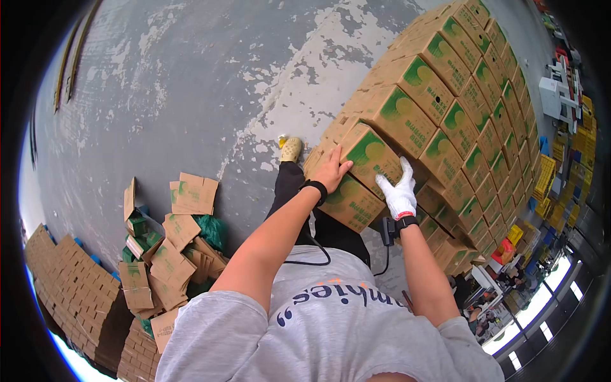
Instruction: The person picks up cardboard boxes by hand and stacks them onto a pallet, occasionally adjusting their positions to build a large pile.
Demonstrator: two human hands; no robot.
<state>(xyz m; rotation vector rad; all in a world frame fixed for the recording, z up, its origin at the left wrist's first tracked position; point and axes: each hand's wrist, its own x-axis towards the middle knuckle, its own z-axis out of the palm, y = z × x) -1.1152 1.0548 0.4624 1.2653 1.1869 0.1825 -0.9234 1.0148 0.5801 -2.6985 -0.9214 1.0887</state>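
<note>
A brown cardboard box (371, 156) with a green print sits at the near edge of a large stack, between my two hands. My bare left hand (330, 172) presses its left side, fingers stretched along it and thumb toward the front. My right hand (398, 192), in a white glove, grips the box's right side with thumb and fingers apart. Underneath is another printed box (350, 202), touching the one I hold. My palms' contact with the cardboard is partly hidden.
The tall stack of cartons (471, 108) rises at the right. Flattened cardboard (172, 264) and a green bag (211, 233) lie at lower left, near more stacked cartons (73, 290). Yellow crates (545, 178) stand far right. A cable (324, 258) hangs by my body.
</note>
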